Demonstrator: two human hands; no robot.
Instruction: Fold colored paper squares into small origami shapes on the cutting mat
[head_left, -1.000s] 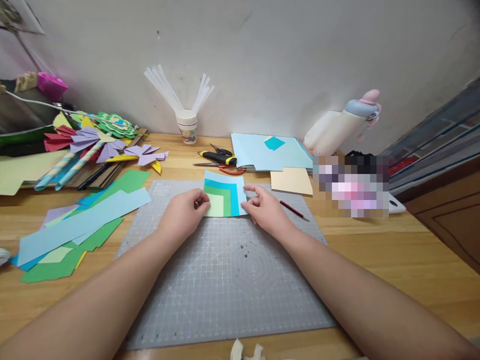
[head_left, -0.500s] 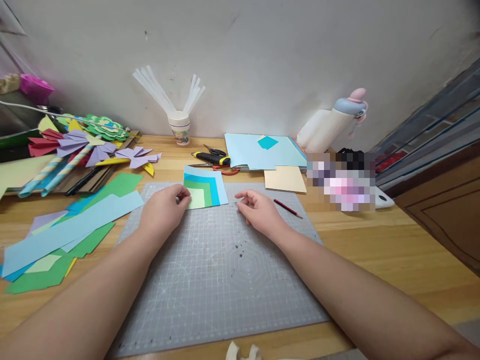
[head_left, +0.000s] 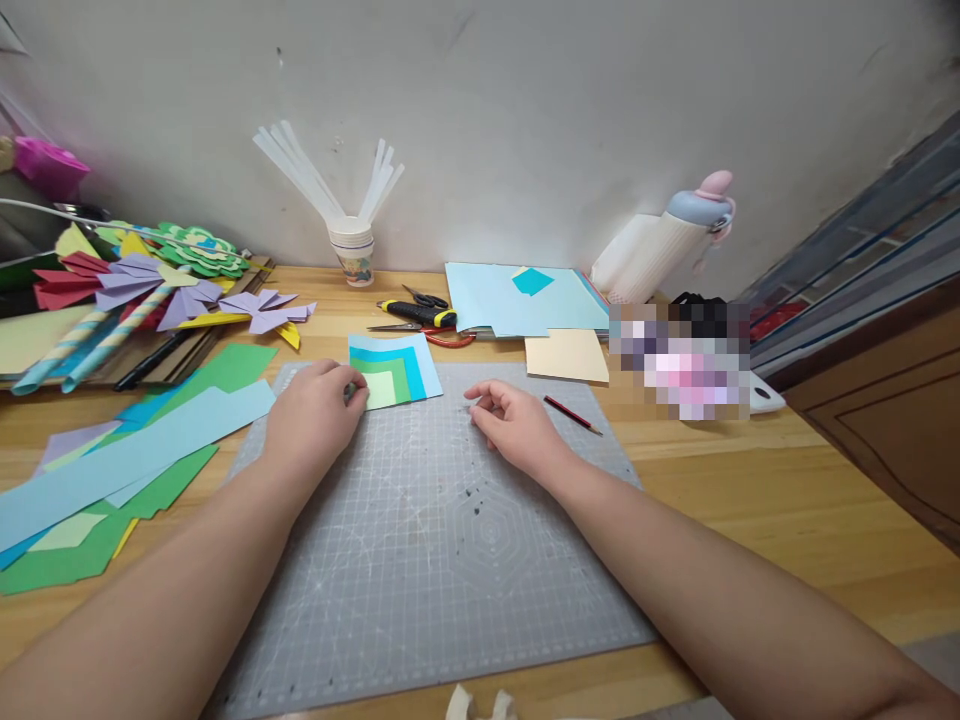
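Left hand: the left hand (head_left: 319, 408) has thumb and fingers closed together on the lower left edge of the layered paper square (head_left: 394, 372), pinching it.
Layered paper square: it extends rightward from the left hand's pinch, over the far edge of the cutting mat (head_left: 360, 560), with pale green, green, blue and light blue layers.
Right hand: the right hand (head_left: 510, 425) is apart from the square, to the right of the pinch, fingers curled; whether its thumb and fingertips meet or hold something small cannot be told.
Pencil: the red and black pencil (head_left: 571, 415) lies just right of the right hand.
Cutting tools: the black and yellow cutter (head_left: 420, 313) and scissors (head_left: 450, 339) lie beyond the pinch, to its right.
Paper cup: the paper cup (head_left: 352, 255) stands beyond the left hand, white strips (head_left: 300, 172) fanning out of it.
Paper strips: the coloured paper pieces (head_left: 135, 460) overlap to the left of the left hand.
Cream paper: the cream sheet (head_left: 567, 356) lies beyond the right hand, to its right, near the light blue sheets (head_left: 487, 297).
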